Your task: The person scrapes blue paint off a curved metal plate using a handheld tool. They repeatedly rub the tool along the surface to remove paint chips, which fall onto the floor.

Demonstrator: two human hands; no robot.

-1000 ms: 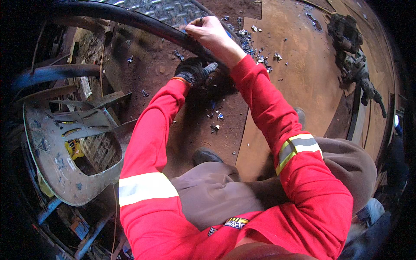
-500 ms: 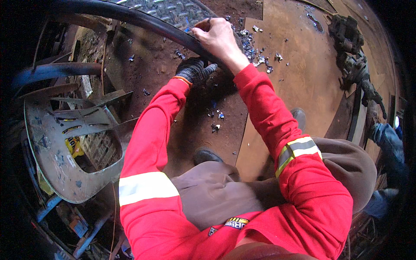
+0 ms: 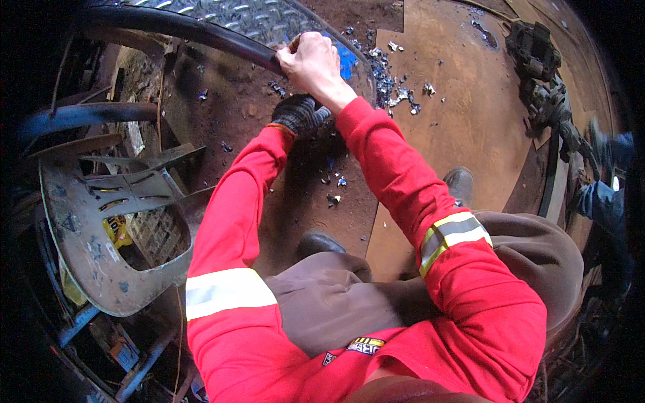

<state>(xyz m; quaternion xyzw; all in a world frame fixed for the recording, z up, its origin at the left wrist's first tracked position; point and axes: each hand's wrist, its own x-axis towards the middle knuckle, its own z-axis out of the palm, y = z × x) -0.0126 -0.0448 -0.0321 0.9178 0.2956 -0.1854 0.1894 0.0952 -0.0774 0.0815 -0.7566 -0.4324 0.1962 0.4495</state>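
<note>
A tread-patterned metal panel (image 3: 248, 15), edged by a thick black curved rim (image 3: 195, 31), stands at the top of the view, with a blue patch (image 3: 347, 62) near its right end. My right hand (image 3: 310, 64), bare, is closed at the rim with its fingers curled in a pinch. Whatever sits between those fingertips is too small to make out. Just below it, my left hand (image 3: 300, 114) wears a dark knit glove with an orange cuff. Its fingers are wrapped round the lower side of the rim, partly hidden by my right wrist.
Blue and silver shreds (image 3: 402, 97) lie scattered on the brown floor sheet (image 3: 463, 114) and dirt. A worn grey chair shell (image 3: 121, 269) and a blue tube (image 3: 87, 115) stand at left. Dark metal parts (image 3: 537, 57) lie at far right, near another person's blue-clad leg (image 3: 601, 205).
My right hand has moved a little left and down along the rim, uncovering the blue patch. The left glove stays nearly in place. At right, the other person's leg has shifted.
</note>
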